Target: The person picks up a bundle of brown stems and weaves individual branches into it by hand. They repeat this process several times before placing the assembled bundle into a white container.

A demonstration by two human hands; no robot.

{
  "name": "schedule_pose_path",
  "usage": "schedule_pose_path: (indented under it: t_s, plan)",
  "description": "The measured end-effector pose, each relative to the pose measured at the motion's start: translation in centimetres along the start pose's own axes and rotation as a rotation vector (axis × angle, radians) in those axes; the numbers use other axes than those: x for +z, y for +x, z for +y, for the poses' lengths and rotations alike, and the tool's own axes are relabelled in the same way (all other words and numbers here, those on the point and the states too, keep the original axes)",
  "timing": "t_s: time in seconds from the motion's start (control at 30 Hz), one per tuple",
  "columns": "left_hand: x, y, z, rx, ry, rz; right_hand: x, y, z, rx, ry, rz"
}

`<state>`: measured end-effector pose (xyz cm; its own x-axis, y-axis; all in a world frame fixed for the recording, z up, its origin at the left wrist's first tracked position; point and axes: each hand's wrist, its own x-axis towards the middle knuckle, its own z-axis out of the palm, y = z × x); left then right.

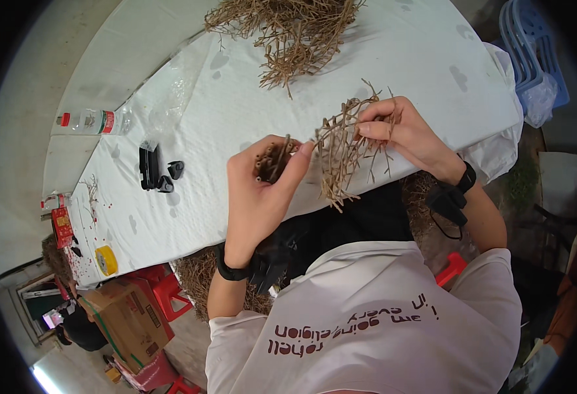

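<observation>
A bundle of dry brown branching twigs hangs between my hands above the table's near edge. My left hand is closed round the gathered stems, and their cut ends show at the fist. Its thumb lies along the stems. At the bundle's branched tips, my right hand pinches thin twigs between thumb and fingers. Farther back on the white-covered table lies a loose pile of similar dry twigs. Each wrist wears a black strap with a black device.
On the table's left are a clear plastic bottle, a black case, small black pieces and a yellow tape roll. Below stand a cardboard box and a red stool. Stacked blue plastic chairs stand far right.
</observation>
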<state>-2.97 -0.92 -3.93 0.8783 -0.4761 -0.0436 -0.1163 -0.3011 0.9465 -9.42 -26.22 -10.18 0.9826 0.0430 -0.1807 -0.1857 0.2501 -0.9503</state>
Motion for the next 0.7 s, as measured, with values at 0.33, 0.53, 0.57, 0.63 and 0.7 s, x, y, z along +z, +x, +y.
schedule_pose_path:
  t_s: [0.33, 0.53, 0.57, 0.63, 0.7]
  plan:
    - [-0.2, 3.6, -1.2, -0.284, -0.203, -0.311, 2.1, -0.1, -0.8, -0.124, -0.096, -0.205]
    - [1.3, 3.5, -1.0, -0.288, -0.205, -0.295, 1.6, -0.1, -0.4, -0.085, -0.018, -0.257]
    - [1.4, 3.4, -1.1, -0.266, -0.186, -0.289, 1.6, -0.1, -0.3, -0.090, -0.013, -0.255]
    - [1.8, 3.3, -1.5, -0.164, -0.119, -0.245, 1.5, 0.0, -0.2, -0.064, -0.046, -0.217]
    - [2.2, 3.4, -1.9, -0.014, -0.021, -0.178, 1.7, 0.1, 0.1, -0.050, -0.032, -0.159]
